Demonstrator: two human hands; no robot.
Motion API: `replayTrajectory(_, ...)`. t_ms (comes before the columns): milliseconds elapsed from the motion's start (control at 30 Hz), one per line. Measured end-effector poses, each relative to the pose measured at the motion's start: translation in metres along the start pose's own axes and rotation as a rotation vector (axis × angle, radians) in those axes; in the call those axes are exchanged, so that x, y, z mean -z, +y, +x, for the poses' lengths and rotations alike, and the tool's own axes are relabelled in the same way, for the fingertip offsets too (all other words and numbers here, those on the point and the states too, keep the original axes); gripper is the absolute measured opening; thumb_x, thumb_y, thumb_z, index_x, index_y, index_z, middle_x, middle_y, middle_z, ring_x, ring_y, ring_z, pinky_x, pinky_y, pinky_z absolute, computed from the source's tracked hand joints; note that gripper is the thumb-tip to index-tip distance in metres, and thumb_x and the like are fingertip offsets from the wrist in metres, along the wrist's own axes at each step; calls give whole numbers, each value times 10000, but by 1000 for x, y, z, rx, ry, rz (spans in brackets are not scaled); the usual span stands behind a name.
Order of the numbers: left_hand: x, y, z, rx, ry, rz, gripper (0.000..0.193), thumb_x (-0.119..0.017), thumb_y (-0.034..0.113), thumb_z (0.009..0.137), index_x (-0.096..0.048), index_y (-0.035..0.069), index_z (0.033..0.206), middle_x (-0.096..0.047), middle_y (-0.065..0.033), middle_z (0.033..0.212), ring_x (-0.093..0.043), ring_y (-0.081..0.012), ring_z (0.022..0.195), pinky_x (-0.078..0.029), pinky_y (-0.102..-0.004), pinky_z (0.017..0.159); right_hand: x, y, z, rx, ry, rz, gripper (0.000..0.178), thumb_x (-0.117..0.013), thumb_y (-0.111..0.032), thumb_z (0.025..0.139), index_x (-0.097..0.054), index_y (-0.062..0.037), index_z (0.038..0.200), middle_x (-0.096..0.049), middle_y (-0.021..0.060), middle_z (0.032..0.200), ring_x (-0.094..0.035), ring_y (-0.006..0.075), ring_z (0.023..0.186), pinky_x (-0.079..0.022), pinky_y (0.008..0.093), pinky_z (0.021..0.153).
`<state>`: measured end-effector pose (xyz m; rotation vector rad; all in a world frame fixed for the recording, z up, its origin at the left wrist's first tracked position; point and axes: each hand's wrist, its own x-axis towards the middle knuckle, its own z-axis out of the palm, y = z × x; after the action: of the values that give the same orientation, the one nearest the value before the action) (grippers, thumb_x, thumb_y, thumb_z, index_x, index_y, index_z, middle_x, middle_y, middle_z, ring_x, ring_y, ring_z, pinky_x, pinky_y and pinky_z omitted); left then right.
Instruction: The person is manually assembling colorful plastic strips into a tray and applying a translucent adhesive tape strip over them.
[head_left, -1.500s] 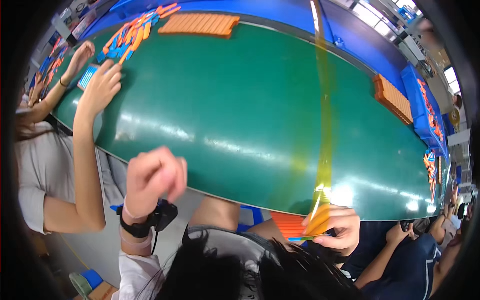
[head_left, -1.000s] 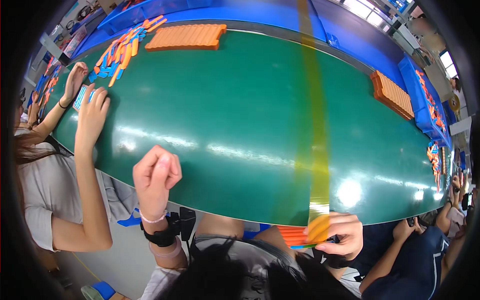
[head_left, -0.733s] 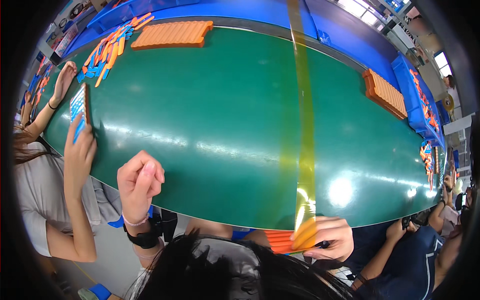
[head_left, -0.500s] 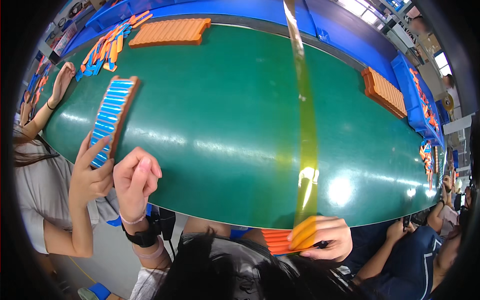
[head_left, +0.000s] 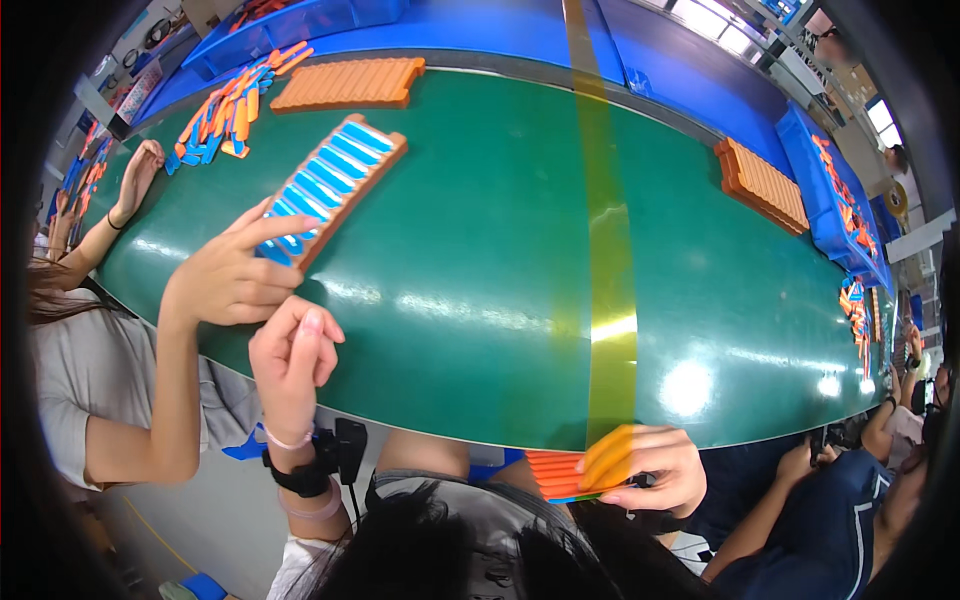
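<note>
My left hand is raised over the near table edge. Its fingers are curled, thumb against the index finger, and nothing shows in them. At the near edge right of centre, my right hand is closed around an orange ribbed block with a little blue and green at its lower edge. A see-through yellow tape strip runs from the far side down to this hand, and some fingers look orange through it. Beside my left hand, a co-worker's hand holds a grooved orange tray filled with blue pieces.
An orange grooved tray and a heap of orange and blue pieces lie at the far left of the green table. Another orange tray stands by a blue bin at right. People sit on both sides.
The co-worker's hand has moved the blue-filled tray right and tilted it further over. My left hand appears slightly further right. My right hand keeps its hold, and the view has shifted a little.
</note>
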<state>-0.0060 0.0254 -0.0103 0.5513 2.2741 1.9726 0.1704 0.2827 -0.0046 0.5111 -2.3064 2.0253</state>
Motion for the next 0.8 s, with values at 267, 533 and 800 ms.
replayTrajectory(267, 7, -3, -23, -95, 463, 665, 155, -572, 61, 751, -489, 1, 867, -486, -48, 775, -419, -118, 669, -347, -231, 609, 1, -3, 0, -11, 7, 8, 94, -658, 14, 648, -587, 45, 702, -610, 129, 765, -588, 263, 764, -466, 313, 653)
replayTrajectory(533, 33, -15, 33, -84, 342, 955, 803, -686, 191, 669, -203, -11, 1279, -382, -157, 1201, -321, -244, 1149, -243, -328, 952, 0, -3, -4, 6, 3, -9, 96, -659, 8, 647, -593, 43, 708, -607, 134, 766, -585, 259, 775, -460, 311, 656)
replayTrajectory(800, 11, -3, 14, -206, 149, 689, 887, -730, 147, 552, -231, 4, 1272, -433, -119, 997, -422, -230, 943, -350, -319, 824, -6, -7, -5, 9, 38, -29, 97, -663, -7, 648, -600, 37, 707, -603, 144, 778, -578, 242, 748, -457, 292, 615)
